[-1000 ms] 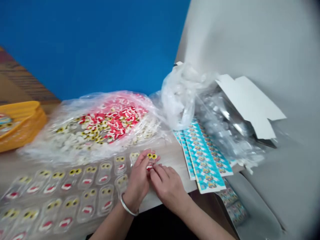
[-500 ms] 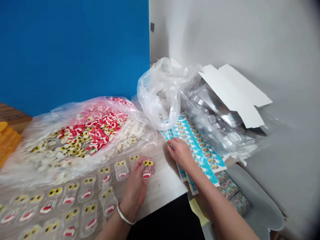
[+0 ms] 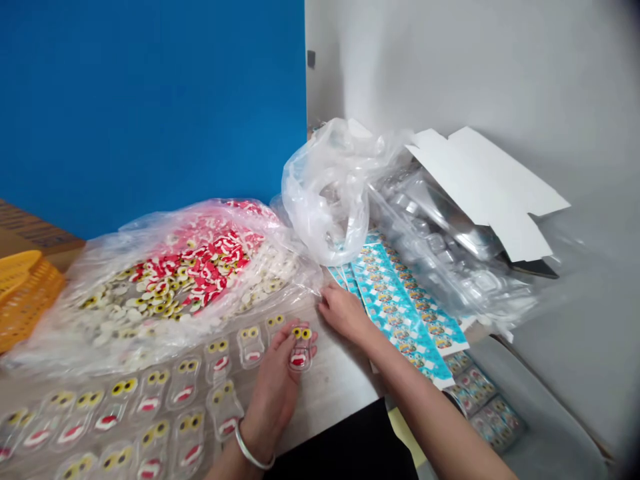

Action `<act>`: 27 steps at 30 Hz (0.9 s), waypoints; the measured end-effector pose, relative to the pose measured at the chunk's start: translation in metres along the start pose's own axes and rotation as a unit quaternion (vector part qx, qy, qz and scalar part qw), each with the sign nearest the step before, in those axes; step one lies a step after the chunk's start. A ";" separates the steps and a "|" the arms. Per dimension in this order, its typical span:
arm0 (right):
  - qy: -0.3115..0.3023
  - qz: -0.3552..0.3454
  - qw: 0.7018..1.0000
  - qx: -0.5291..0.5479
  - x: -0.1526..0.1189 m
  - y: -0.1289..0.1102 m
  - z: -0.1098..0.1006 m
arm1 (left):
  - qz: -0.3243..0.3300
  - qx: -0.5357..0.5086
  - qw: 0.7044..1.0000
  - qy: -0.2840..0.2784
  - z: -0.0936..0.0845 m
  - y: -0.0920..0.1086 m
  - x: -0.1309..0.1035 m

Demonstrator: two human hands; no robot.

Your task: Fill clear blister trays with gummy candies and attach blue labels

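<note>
My left hand [image 3: 276,377], with a bangle at its wrist, is closed on a small clear plastic blister case [image 3: 301,348]. Two yellow eye pieces and a red-and-white mouth piece sit inside that case. My right hand [image 3: 342,308] is just left of the blue printed sheets [image 3: 385,293], fingertips curled together near the edge of the plastic bag. Whatever its fingers pinch is hidden. Rows of similar filled blister cases [image 3: 183,383] lie on the table [image 3: 340,380] to the left and in front of my left hand.
A large clear bag [image 3: 200,267] spreads loose eye and mouth pieces behind the rows. Crumpled plastic [image 3: 325,200], stacked clear blisters [image 3: 440,247] and white card [image 3: 493,183] stand right. An orange basket [image 3: 27,297] is at far left; a grey bin [image 3: 545,413] holds packed sheets.
My right hand has shifted left, off the blue sheets towards the bag's edge. My left hand keeps the blister case in nearly the same place. The view has turned slightly left.
</note>
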State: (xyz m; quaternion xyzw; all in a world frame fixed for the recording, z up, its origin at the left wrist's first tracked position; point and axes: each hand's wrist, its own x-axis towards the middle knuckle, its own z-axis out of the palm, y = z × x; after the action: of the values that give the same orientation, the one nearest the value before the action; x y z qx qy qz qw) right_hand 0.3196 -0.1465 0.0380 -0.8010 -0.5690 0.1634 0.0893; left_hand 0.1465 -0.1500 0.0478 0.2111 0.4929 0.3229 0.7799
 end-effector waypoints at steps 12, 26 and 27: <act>0.017 0.035 0.995 -0.090 0.033 0.042 -0.064 | -0.016 0.019 1.000 -0.005 0.004 0.005 0.005; 0.023 -0.005 0.997 -0.077 -0.019 0.009 -0.018 | -0.020 0.013 1.000 -0.018 0.004 0.007 0.011; 0.046 0.014 0.997 -0.068 -0.013 0.014 -0.027 | -0.022 0.015 0.999 -0.018 0.005 0.007 0.010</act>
State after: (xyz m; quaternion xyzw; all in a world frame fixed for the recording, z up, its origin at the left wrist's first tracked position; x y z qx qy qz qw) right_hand 0.3380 -0.1620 0.0604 -0.8198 -0.5626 0.0890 0.0586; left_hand 0.1522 -0.1380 0.0482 0.2180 0.4879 0.2947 0.7922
